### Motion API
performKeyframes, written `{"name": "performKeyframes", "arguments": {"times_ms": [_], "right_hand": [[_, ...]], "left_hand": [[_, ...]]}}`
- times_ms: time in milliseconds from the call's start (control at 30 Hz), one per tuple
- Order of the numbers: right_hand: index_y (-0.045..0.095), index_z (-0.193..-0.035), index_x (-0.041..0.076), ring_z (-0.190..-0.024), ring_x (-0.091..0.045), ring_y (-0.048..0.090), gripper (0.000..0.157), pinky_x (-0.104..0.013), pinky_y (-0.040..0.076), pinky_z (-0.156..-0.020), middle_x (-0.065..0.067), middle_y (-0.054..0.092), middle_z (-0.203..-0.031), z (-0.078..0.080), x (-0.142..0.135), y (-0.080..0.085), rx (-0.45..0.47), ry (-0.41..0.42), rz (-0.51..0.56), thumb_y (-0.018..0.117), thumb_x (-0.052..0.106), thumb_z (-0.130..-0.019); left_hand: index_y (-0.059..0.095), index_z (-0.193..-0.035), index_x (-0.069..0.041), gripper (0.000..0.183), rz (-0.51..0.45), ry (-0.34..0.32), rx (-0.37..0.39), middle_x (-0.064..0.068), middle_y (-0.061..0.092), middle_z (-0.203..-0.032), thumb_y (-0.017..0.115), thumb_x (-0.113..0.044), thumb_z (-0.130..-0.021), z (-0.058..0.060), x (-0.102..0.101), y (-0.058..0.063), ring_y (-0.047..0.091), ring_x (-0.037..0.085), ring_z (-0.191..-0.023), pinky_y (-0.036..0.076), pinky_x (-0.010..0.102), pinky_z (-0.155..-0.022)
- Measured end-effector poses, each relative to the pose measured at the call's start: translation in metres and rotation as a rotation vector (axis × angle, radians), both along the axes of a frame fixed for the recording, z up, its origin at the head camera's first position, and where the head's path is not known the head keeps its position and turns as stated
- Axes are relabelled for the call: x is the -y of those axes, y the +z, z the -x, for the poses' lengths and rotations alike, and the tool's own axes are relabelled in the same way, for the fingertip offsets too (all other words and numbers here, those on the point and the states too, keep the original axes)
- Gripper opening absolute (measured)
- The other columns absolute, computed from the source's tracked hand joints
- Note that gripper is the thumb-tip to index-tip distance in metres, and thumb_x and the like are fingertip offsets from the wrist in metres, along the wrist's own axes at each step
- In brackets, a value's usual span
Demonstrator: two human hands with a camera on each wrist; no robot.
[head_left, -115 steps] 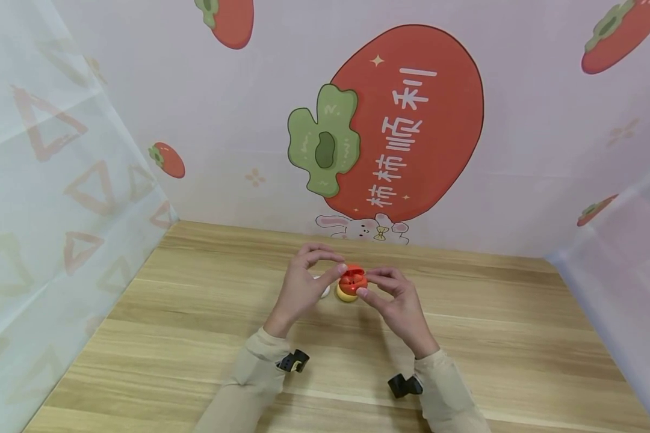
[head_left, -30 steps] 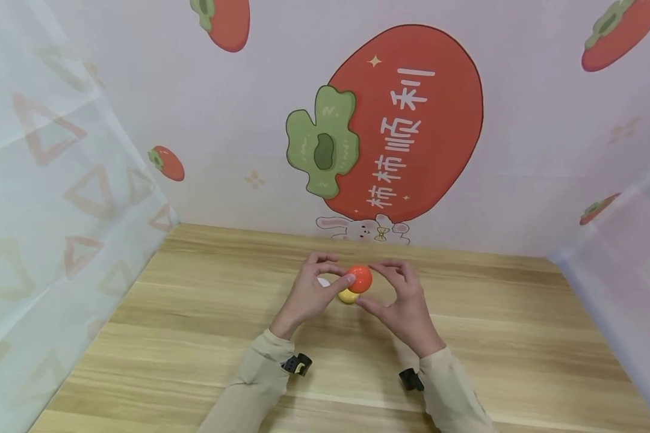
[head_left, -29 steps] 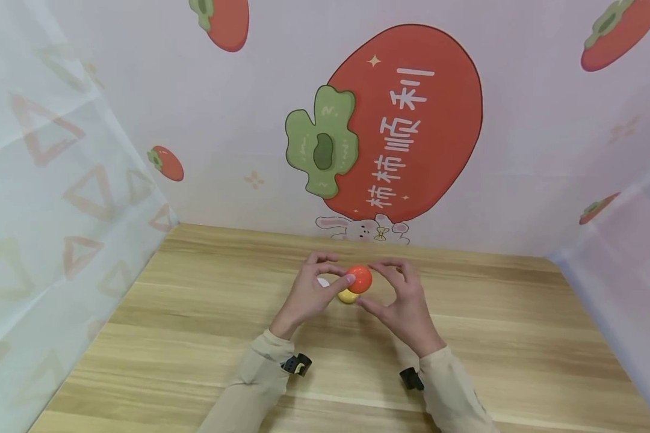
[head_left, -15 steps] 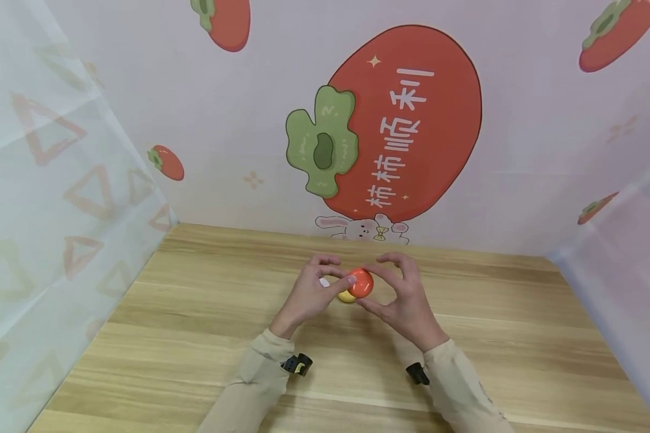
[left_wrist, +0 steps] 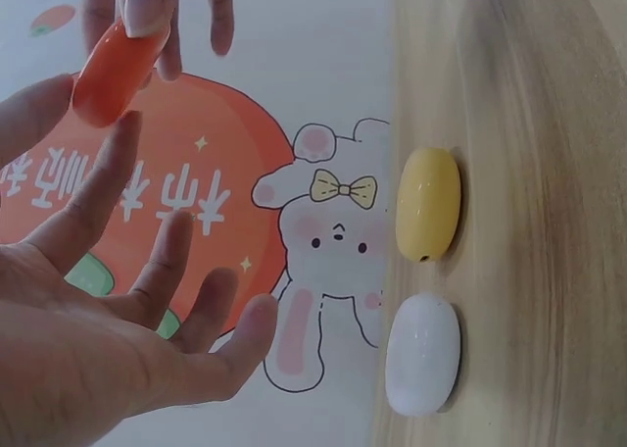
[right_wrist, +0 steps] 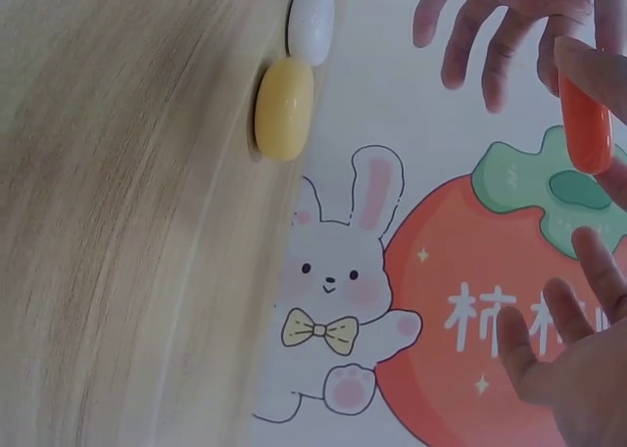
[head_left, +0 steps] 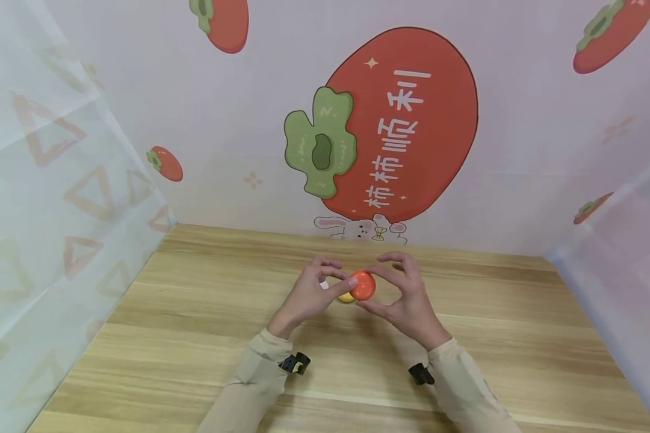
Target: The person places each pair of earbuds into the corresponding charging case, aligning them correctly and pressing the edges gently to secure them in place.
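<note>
A glossy red-orange earbud case point(head_left: 363, 286), lid down, is held up above the table between both hands. My left hand point(head_left: 306, 297) pinches its left side between thumb and forefinger, the other fingers loosely bent. From the right, my right hand point(head_left: 406, 300) grips the case's edges with forefinger at the top and thumb at the bottom. In the left wrist view the case point(left_wrist: 113, 74) appears edge-on as a rounded slab. Behind it lies a yellow rounded case point(left_wrist: 429, 204) with a small hole in its end, beside a white one point(left_wrist: 423, 354).
The wood-grain table point(head_left: 195, 337) meets a back wall sheet point(head_left: 222, 150) printed with a large persimmon and a rabbit. White sheets point(head_left: 43, 198) hang along the sides. A black wrist camera point(head_left: 295, 363) sits at the left cuff, another point(head_left: 421, 374) at the right.
Earlier the red case stood open with earbuds showing; now its lid is shut. Over the last second the case shifted slightly right and toward me, and the right fingers closed in on it.
</note>
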State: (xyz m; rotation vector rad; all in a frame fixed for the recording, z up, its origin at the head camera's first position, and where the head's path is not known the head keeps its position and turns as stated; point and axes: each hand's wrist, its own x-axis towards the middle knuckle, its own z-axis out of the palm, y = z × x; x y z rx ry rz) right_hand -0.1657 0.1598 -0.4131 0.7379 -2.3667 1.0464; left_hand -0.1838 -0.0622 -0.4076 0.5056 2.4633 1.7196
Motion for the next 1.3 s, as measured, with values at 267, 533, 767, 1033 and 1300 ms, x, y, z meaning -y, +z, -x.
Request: {"name": "performKeyframes", "arguments": {"times_ms": [267,533,767,1033,1300], "right_hand": [[0.076,-0.117,0.015,-0.128,-0.035,0.044,0.056,-0.06,0.042,-0.099,-0.009,0.048,-0.134,-0.001,-0.011,0.002,0.243,-0.081,0.064,0.098,0.021,-0.067],[0.073,-0.122,0.009,-0.13,-0.043,0.038,0.056,-0.067,0.04,-0.098,-0.018,0.045,-0.139,0.019,-0.038,-0.007,0.427,-0.148,-0.035,0.094,0.024,-0.072],[0.074,-0.121,0.009,-0.13,-0.046,0.031,0.059,-0.069,0.028,-0.096,-0.025,0.048,-0.137,0.039,-0.054,-0.02,0.544,-0.217,-0.207,0.094,0.033,-0.071],[0.077,-0.118,0.013,-0.131,-0.051,0.026,0.054,-0.07,0.024,-0.091,-0.027,0.044,-0.139,0.047,-0.053,-0.026,0.623,-0.242,-0.296,0.094,0.033,-0.071],[0.078,-0.114,0.015,-0.134,-0.049,0.021,0.05,-0.07,0.02,-0.095,-0.026,0.043,-0.14,0.046,-0.044,-0.032,0.666,-0.243,-0.297,0.095,0.032,-0.07]], "left_hand": [[0.075,-0.115,-0.011,0.036,0.101,0.02,-0.095,0.011,0.057,-0.135,0.074,-0.039,-0.093,0.006,0.018,0.007,0.05,0.03,-0.129,0.037,0.057,-0.108],[0.067,-0.126,-0.001,0.046,0.378,0.144,-0.396,0.021,0.055,-0.134,0.075,-0.033,-0.093,0.016,0.053,0.001,0.046,0.04,-0.128,0.036,0.058,-0.106],[0.062,-0.132,0.001,0.052,0.581,0.213,-0.493,0.023,0.054,-0.137,0.075,-0.032,-0.093,0.024,0.076,-0.014,0.045,0.044,-0.13,0.034,0.062,-0.107],[0.058,-0.136,0.002,0.057,0.686,0.227,-0.589,0.025,0.049,-0.142,0.075,-0.032,-0.094,0.034,0.084,-0.023,0.04,0.043,-0.136,0.028,0.06,-0.114],[0.055,-0.139,0.002,0.058,0.734,0.221,-0.595,0.024,0.045,-0.147,0.071,-0.034,-0.096,0.042,0.084,-0.026,0.037,0.044,-0.14,0.025,0.06,-0.115]]}}
